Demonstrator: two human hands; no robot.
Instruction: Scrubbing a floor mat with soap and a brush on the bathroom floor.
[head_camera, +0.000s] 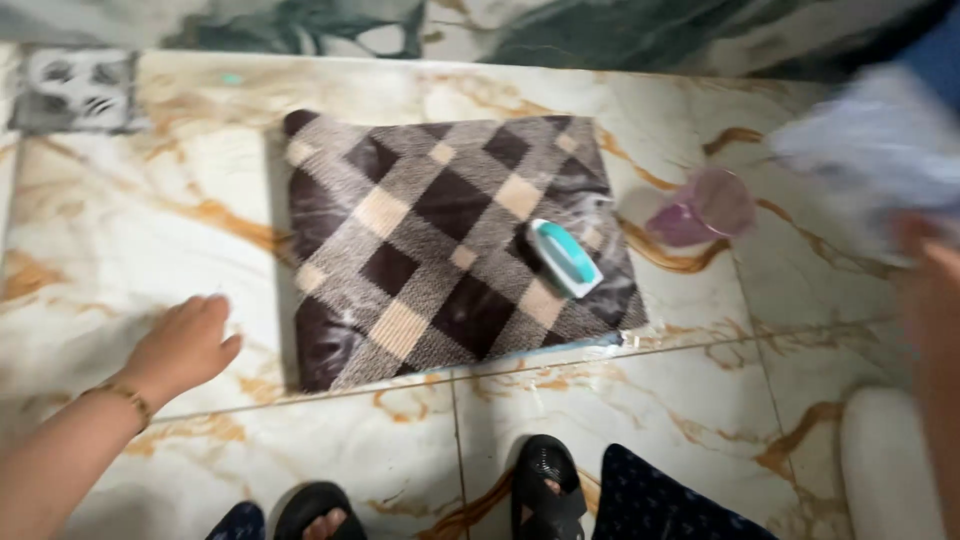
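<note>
Left hand (185, 345) comes in from the lower left, forearm angled up and right, gold bangle (120, 397) at the wrist; palm faces down, fingers loose and lightly curled, holding nothing, resting on or just above the marble floor (120, 230), just beside the left edge of the checked mat (440, 245) but not clearly touching it. Right hand (930, 290) is at the far right edge, heavily blurred; it appears raised up against a pale crumpled cloth or bag (880, 150), but whether the fingers are clenched on it cannot be told. The mat is brown, grey and cream, folded thick, lying flat on the floor in mid-frame; its long axis runs left to right, slightly skewed so the right end sits a bit lower. On its right half lies a white and teal scrub brush (565, 257), long axis diagonal, pointing from upper left to lower right, close to the mat's right edge. A pink plastic mug (705, 207) lies tipped on the floor just right of the mat, mouth facing right. Floor drain (75, 90) is at far upper left, well apart. Bare tile shows left of and below the mat. Black sandals (545, 490) stand at the bottom edge, near the mat's front edge.
</note>
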